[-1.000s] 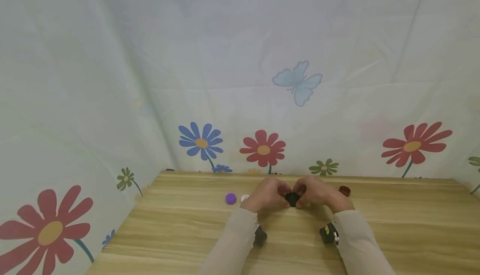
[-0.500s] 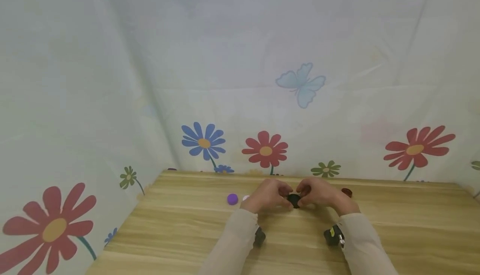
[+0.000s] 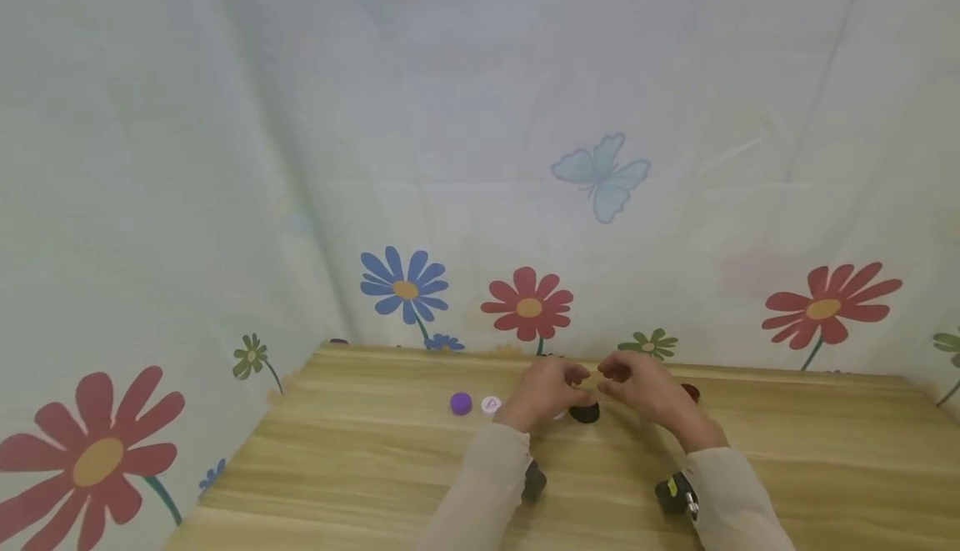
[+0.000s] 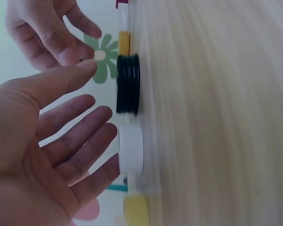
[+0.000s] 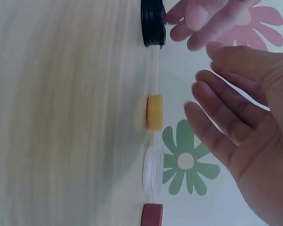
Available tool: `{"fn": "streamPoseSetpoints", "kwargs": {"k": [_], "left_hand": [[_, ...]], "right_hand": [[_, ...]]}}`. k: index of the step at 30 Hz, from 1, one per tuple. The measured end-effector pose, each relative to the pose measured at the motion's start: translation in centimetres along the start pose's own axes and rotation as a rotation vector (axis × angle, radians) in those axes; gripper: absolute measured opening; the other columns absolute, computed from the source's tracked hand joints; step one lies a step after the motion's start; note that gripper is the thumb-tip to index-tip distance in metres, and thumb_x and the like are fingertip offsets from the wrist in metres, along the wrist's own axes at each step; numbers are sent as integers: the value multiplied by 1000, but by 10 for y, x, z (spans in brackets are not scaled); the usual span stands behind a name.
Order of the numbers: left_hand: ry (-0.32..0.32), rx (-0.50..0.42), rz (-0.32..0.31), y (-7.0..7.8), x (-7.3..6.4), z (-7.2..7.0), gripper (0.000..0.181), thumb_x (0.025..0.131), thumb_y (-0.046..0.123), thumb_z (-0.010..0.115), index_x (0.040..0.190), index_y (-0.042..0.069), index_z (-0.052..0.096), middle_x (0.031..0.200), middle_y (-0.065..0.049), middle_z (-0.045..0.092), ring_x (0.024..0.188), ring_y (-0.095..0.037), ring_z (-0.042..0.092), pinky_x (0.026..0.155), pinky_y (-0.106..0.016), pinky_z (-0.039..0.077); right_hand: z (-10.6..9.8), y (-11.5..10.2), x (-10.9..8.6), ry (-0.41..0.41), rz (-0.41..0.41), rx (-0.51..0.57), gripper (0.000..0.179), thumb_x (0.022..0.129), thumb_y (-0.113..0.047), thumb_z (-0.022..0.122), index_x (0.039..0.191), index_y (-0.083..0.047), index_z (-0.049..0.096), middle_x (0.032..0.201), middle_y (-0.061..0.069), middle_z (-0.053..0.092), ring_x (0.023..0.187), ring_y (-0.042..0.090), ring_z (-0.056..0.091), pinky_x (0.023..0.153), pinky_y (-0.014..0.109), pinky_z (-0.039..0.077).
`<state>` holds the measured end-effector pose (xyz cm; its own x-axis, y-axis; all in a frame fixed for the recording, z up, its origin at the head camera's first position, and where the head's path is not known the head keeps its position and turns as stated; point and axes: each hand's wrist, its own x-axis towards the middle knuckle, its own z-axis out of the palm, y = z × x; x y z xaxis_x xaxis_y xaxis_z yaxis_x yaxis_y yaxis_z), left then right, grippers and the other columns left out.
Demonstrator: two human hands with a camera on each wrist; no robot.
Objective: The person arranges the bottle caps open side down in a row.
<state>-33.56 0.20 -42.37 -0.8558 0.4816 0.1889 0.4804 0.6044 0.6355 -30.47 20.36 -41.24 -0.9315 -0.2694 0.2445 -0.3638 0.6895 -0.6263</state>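
Wooden table (image 3: 360,468) with streaked grain bears, from left to right, a smooth white cap (image 4: 131,149), a black cap (image 4: 128,84), a yellow cap (image 5: 154,113), a transparent cap (image 5: 153,169) and a red cap (image 5: 152,215). In the head view, the left hand (image 3: 542,393) partly hides the white cap. The black cap is round and ribbed at its side; above it, apart from it, this hand and the right hand (image 3: 648,393) have loosely spread fingers.

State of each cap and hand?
Left hand: relaxed, empty
Right hand: relaxed, empty
Black cap: on table, ungripped
Purple cap: flat, untouched
Printed cap: print up
White cap beside black: contact unclear
Yellow cap: on table
Orange cap: untouched
Clear cap: untouched
Red cap: untouched
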Motion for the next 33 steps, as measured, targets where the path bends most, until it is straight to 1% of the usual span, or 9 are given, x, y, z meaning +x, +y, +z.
{"fn": "streamPoseSetpoints", "kwargs": {"k": [2, 7, 12, 18, 21, 24, 26, 29, 33], "left_hand": [[5, 7, -7, 3, 3, 4, 36, 88, 20, 87, 121, 5, 79, 115, -2, 78, 103, -15, 71, 90, -27, 55], [21, 30, -31, 14, 10, 12, 36, 90, 22, 86, 122, 7, 79, 115, -2, 78, 105, -15, 70, 91, -28, 55], [18, 27, -37, 26, 15, 17, 35, 91, 22, 86, 122, 7, 79, 116, -4, 77, 107, -16, 70, 91, -28, 56], [18, 53, -4, 28, 25, 21, 32, 91, 19, 86, 119, 6, 79, 113, -4, 77, 103, -15, 70, 90, -27, 55], [11, 57, -5, 28, 27, 22, 32, 91, 18, 86, 119, 6, 79, 111, -4, 77, 100, -14, 69, 89, -27, 55], [2, 60, 0, 27, 28, 24, 32, 91, 18, 86, 119, 5, 79, 109, -4, 77, 96, -13, 68, 87, -26, 55], [-4, 68, 4, 26, 28, 25, 33, 90, 18, 87, 119, 5, 79, 108, -4, 77, 95, -11, 67, 86, -25, 54], [-11, 79, 15, 25, 27, 28, 33, 90, 19, 87, 119, 5, 79, 106, -4, 77, 93, -11, 66, 85, -25, 54], [-10, 65, 11, 23, 27, 30, 33, 90, 18, 86, 120, 5, 78, 106, -4, 77, 94, -10, 67, 86, -25, 54]], "right_hand": [[0, 2, -3, 37, -4, 0, 22, 97, -9, 77, 114, 3, 73, 110, 14, 73, 102, 34, 70, 87, 52, 58], [-5, 11, -11, 111, -56, -7, 25, 95, -4, 78, 116, 8, 72, 111, 19, 72, 102, 41, 69, 87, 56, 58], [-12, 20, -14, 132, -89, -36, 24, 92, -3, 79, 112, 7, 72, 110, 21, 73, 103, 46, 68, 85, 58, 58], [-24, 23, -11, 121, -78, -75, 25, 91, -5, 81, 112, 4, 72, 115, 24, 73, 110, 51, 66, 89, 64, 55], [-28, 23, -10, 106, -64, -87, 28, 90, -5, 82, 114, 6, 71, 118, 27, 71, 114, 53, 64, 93, 66, 53], [-28, 25, -11, 79, -36, -86, 30, 90, -4, 81, 116, 7, 71, 127, 33, 67, 124, 57, 57, 100, 68, 48], [-28, 25, -11, 58, -14, -85, 30, 91, -4, 81, 117, 6, 72, 130, 34, 65, 128, 58, 54, 103, 68, 46], [-26, 28, -11, 22, 0, -98, 30, 91, -5, 81, 117, 6, 71, 127, 32, 67, 126, 58, 55, 101, 68, 47], [-24, 32, -10, -3, -28, -119, 32, 87, -3, 82, 115, 7, 71, 118, 28, 71, 116, 54, 63, 96, 66, 51]]}}
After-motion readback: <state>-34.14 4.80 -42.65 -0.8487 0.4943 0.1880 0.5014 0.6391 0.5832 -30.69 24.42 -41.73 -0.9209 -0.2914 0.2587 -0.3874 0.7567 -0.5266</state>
